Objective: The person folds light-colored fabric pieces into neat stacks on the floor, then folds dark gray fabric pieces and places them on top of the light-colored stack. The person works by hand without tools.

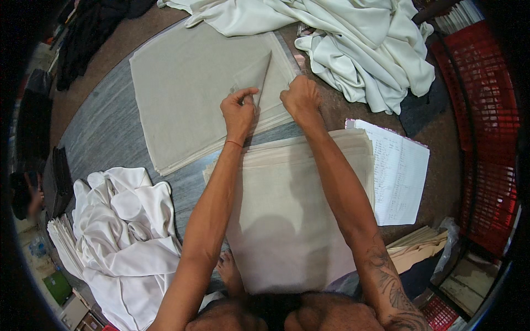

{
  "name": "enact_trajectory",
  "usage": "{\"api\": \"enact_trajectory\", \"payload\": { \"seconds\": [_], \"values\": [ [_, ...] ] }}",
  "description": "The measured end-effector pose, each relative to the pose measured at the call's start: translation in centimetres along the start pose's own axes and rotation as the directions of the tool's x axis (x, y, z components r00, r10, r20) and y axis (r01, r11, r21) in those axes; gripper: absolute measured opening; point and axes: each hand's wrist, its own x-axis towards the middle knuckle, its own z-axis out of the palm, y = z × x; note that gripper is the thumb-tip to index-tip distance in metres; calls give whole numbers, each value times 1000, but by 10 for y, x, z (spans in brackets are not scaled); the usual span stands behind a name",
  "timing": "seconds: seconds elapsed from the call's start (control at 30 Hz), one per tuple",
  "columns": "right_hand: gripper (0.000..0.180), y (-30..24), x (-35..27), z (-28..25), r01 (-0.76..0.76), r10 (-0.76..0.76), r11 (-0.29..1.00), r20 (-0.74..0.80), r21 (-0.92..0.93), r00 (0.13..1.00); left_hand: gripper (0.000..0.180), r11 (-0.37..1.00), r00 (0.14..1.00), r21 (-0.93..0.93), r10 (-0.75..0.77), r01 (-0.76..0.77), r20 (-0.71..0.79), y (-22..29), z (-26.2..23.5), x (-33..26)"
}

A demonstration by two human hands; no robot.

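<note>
In the head view, the far stack [187, 94] of beige cloth lies by the grey board's [105, 132] far right corner, its sheets probably light, soft and limp, best taken singly by a corner. Our left hand's [240, 113] grip curls at a turned-back sheet [254, 71], our right hand's [303, 102] bunches at the stack's right edge, and we cannot tell what either pinches. We count two stacks including the near stack [298, 220], two white cloth heaps [127, 220] and one notebook [400, 176].

Grey wood-grain surface [110, 132] carries, as I see it, near cloth stack [292, 220]; beyond the stack, second cloth pile [187, 94]; left of stack, white fabric [127, 220]. Brown floor [441, 176], right of stack: notebook [403, 171].
</note>
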Motion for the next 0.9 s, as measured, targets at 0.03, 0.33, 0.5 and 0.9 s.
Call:
{"api": "enact_trajectory", "payload": {
  "seconds": [0.03,0.33,0.5,0.9],
  "values": [
    [27,1,1,1,40,-38,998,-39,45,999,18,1000,1000,-9,-5,5,7,0,-1,0],
    [23,30,34,-9,-58,-104,539,135,840,985,25,960,968,199,222,-197,-115,0,18,5],
    [21,34,-8,-1,103,-104,993,3,56,995,35,995,988,-95,12,-27,-152,0,-1,12],
    [24,2,6,-9,-4,-181,779,231,628,956,27,932,938,123,345,-340,-22,12,4,-5]
  ]
}}
